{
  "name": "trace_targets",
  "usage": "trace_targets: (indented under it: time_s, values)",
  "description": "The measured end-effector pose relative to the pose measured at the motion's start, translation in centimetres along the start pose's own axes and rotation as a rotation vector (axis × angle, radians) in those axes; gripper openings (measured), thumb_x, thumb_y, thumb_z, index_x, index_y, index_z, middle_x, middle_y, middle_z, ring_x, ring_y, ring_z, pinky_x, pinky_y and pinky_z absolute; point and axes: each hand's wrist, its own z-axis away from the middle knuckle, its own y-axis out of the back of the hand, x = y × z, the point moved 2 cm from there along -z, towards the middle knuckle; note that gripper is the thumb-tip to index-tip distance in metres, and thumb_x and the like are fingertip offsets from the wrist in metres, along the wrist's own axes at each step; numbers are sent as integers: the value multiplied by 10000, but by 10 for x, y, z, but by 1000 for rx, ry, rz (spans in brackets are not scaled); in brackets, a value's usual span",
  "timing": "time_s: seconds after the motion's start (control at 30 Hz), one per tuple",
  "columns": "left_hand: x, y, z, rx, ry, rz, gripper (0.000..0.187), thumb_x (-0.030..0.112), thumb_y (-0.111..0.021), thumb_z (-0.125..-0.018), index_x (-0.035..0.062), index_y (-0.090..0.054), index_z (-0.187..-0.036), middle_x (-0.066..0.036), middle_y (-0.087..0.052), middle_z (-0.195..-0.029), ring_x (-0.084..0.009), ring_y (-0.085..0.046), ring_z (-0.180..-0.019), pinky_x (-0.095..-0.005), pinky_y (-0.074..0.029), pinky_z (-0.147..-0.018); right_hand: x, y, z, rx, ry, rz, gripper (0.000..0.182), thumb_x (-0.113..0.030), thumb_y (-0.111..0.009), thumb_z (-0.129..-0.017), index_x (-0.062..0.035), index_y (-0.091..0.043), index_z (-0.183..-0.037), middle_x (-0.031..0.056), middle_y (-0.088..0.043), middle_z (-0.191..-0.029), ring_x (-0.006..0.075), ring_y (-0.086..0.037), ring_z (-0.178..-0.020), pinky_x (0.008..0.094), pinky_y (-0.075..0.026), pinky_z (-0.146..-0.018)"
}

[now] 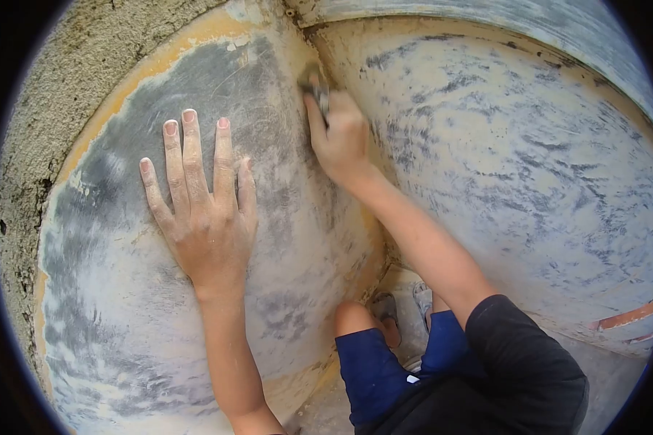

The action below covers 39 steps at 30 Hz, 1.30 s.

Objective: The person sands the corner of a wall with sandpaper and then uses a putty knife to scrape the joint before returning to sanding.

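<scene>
My left hand [204, 206] lies flat with its fingers spread on the left wall panel [290, 254], a dusty surface patched in dark grey and off-white. Pale powder coats its fingers. Higher up, my right hand [342, 138] is wrapped round a small dark hand tool [316, 88], smeared by motion; its exact kind cannot be made out. The tool is at the panel's upper right side, close to the corner seam [318, 51] where the left panel meets the right one. My right forearm crosses in front of that corner.
The right wall panel [508, 152] is cream with dark streaks, under a curved ledge [486, 25]. Rough concrete [29, 138] borders the left panel beyond a yellowish edge band [116, 94]. Below, my sandalled feet [388, 319] stand on the grey floor [595, 373] close to the corner. Reddish strips [631, 314] show at lower right.
</scene>
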Motion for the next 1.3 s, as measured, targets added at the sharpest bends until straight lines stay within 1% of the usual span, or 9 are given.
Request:
trace_targets:
  time_s: [0.07, 0.17, 0.23, 0.53, 0.63, 0.73, 0.77, 0.87, 1.3]
  values:
    - [-1, 0, 0, -1, 3, 13, 505, 438, -691, -981, 351, -593, -1469, 34, -488, -1618, -169, -392, -1532, -477, -245, -1311, -6, 14, 14, -19, 45, -21, 149, -117, -666, -987, 24, -715, -976, 155, -594, -789, 334, -607, -766, 453, -483, -627]
    - [-2, -1, 1, -5, 4, 14, 511, 435, -685, -989, 349, -583, -1482, 36, -476, -1625, -165, -385, -1533, -462, -238, -1314, -3, 12, 6, -54, 75, 6, 154, -118, -669, -986, 28, -718, -990, 153, -594, -785, 335, -604, -766, 449, -486, -630]
    - [1, -2, -1, -8, -1, 14, 511, 431, -677, -999, 346, -575, -1493, 35, -466, -1631, -161, -378, -1535, -448, -232, -1316, -3, 0, -20, 52, 119, 34, 336, -94, -677, -979, 26, -701, -1292, 124, -576, -770, 308, -581, -743, 424, -500, -636]
    - [0, -1, 0, -11, 5, 0, 517, 435, -686, -990, 348, -580, -1488, 42, -472, -1627, -150, -381, -1532, -448, -241, -1314, -11, 11, -4, -13, 86, -29, 180, -140, -662, -1003, 31, -711, -1026, 160, -604, -800, 352, -607, -765, 465, -489, -642]
    - [0, -4, 1, -5, -1, 2, 516, 437, -684, -991, 349, -579, -1489, 46, -468, -1630, -148, -380, -1532, -448, -242, -1314, -7, -9, -38, 92, 49, -15, 312, -131, -673, -995, 18, -702, -1267, 151, -590, -791, 336, -601, -753, 461, -496, -639]
    - [1, 0, -1, -2, 21, 5, 515, 436, -684, -990, 347, -581, -1487, 48, -466, -1631, -153, -381, -1532, -448, -239, -1314, -7, -1, -8, 14, -60, -46, 299, -138, -661, -1003, 12, -710, -1256, 153, -588, -788, 333, -609, -757, 463, -495, -639]
    - [1, 0, -1, -3, 11, 2, 513, 434, -684, -991, 345, -583, -1486, 48, -470, -1628, -153, -382, -1532, -447, -238, -1315, -14, 10, 7, -23, -44, -68, 189, -150, -641, -1015, 17, -724, -1049, 165, -601, -796, 355, -619, -759, 470, -493, -638]
    - [-1, -1, 1, -1, 13, -9, 519, 440, -696, -981, 355, -583, -1480, 47, -479, -1623, -158, -387, -1531, -454, -241, -1314, -12, 16, 11, -91, -13, -6, 208, -160, -628, -1023, 22, -689, -944, 181, -612, -796, 369, -627, -761, 470, -499, -646]
    - [0, -4, 1, 6, 14, -11, 512, 464, -692, -975, 373, -589, -1468, 51, -477, -1626, -158, -390, -1531, -459, -240, -1316, -12, -2, -23, 37, -57, -88, 315, -193, -634, -1045, 42, -708, -849, 239, -637, -748, 395, -628, -662, 468, -455, -603]
